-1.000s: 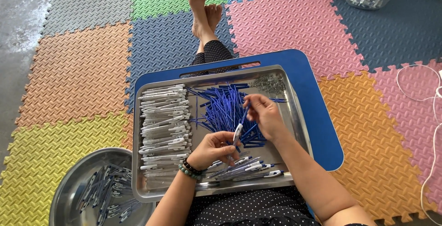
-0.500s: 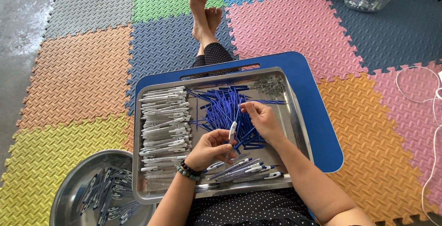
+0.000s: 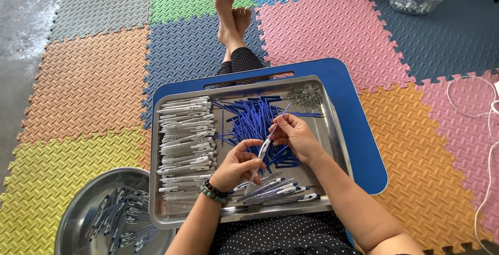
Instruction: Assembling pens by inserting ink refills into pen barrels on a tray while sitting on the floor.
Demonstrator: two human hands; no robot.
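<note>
hands meet over steel tray [image 3: 332,130] on blue lap board [image 3: 364,130]. left hand [image 3: 236,164] closed around white pen barrel [image 3: 260,156], held tilted above the tray's middle. right hand [image 3: 296,135] pinches blue refill [image 3: 280,115] at the barrel's upper end. loose blue refills [image 3: 249,122] lie beneath; white barrels [image 3: 184,135] stacked at the tray's left.
</note>
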